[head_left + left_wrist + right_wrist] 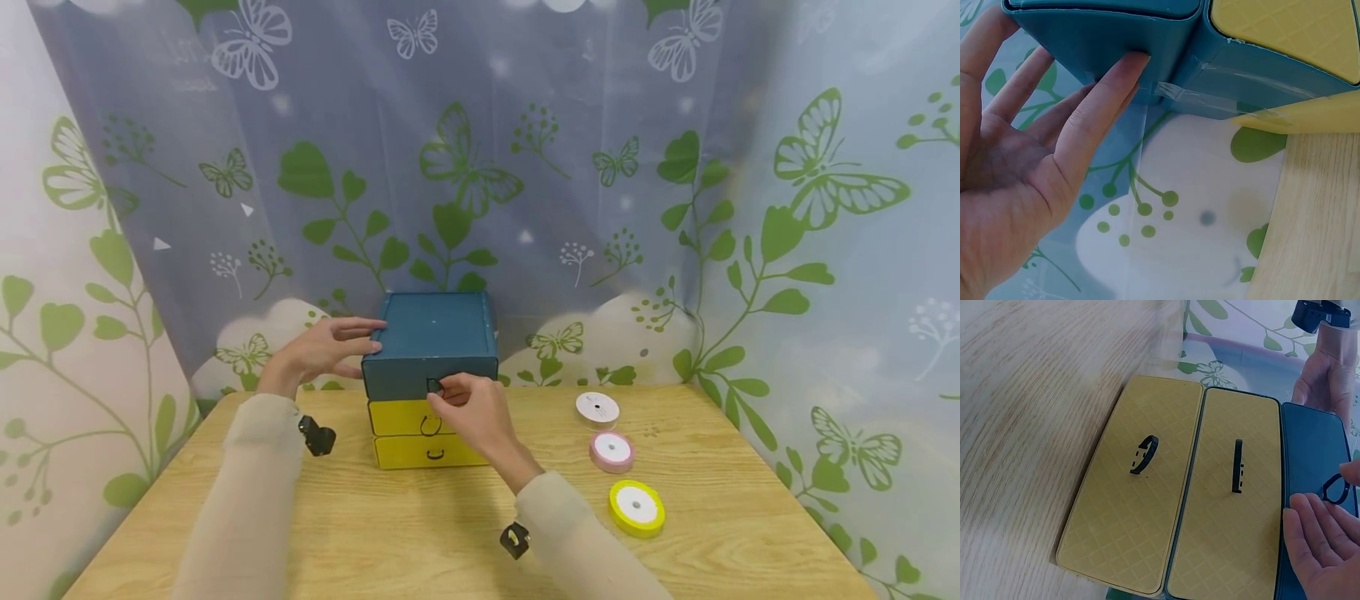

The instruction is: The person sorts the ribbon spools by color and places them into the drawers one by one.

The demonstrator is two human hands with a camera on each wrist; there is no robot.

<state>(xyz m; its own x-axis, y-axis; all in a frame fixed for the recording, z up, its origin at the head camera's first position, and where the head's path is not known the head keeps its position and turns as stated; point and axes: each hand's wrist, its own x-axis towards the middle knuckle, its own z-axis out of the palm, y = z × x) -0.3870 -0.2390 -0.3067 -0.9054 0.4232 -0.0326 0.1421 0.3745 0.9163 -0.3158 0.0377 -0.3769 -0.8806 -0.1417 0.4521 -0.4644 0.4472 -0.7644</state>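
Observation:
A small drawer cabinet with a teal top [435, 323] stands on the table. Its top drawer front [393, 379] is teal, and below it are a yellow middle drawer [393, 418] and a yellow bottom drawer [401, 454]. All three fronts look closed. My right hand [476, 414] pinches the top drawer's dark loop handle [1329, 481] between thumb and fingers. At the cabinet's left, my left hand [324, 346] has its fingers extended and touches the upper teal side [1110, 37]. The yellow drawers' black handles [1237, 465] hang free of either hand.
To the right on the wooden table [720, 500] lie a white spool [597, 408], a pink-edged ribbon roll [611, 452] and a yellow ribbon roll [636, 508], in a row. Behind the cabinet hangs a curtain [555, 242] with butterflies and leaves.

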